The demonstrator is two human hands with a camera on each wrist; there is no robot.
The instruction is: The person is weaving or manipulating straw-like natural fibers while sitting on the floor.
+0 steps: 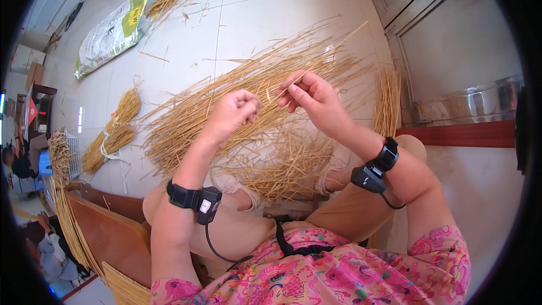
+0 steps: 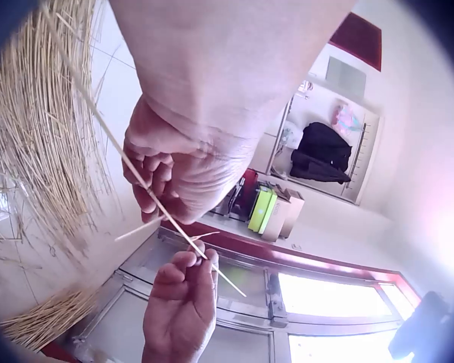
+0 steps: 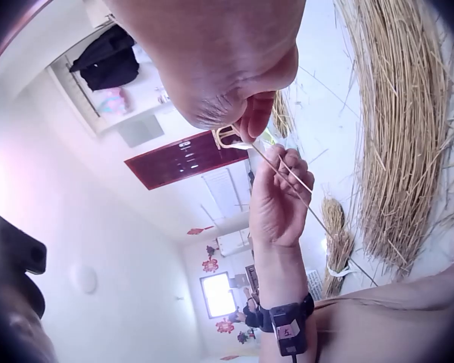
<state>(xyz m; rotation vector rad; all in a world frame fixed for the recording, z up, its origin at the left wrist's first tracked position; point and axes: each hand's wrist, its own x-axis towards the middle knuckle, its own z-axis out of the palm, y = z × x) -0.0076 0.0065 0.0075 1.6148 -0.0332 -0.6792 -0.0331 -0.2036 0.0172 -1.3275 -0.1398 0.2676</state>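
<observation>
Both hands are raised over a spread of straw, close together in the head view. My right hand (image 1: 319,101) pinches a thin straw stalk (image 2: 227,280) between thumb and fingers near one end. Curled fingers of my left hand (image 1: 228,116) hold the same stalk, which runs on past them as a long, slender length in the left wrist view. A short pale strip (image 2: 136,228) sticks out by the left fingertips. In the right wrist view the right hand's own fingers are mostly hidden behind its palm.
Loose straw (image 1: 192,113) covers the floor ahead, with broken bits (image 1: 288,169) between the feet. A tied straw bundle (image 1: 121,116) and a printed bag (image 1: 116,34) lie left. More straw (image 1: 387,101) stands right by a glass-fronted door (image 1: 463,51). A brown wooden board (image 1: 113,214) is beside the left leg.
</observation>
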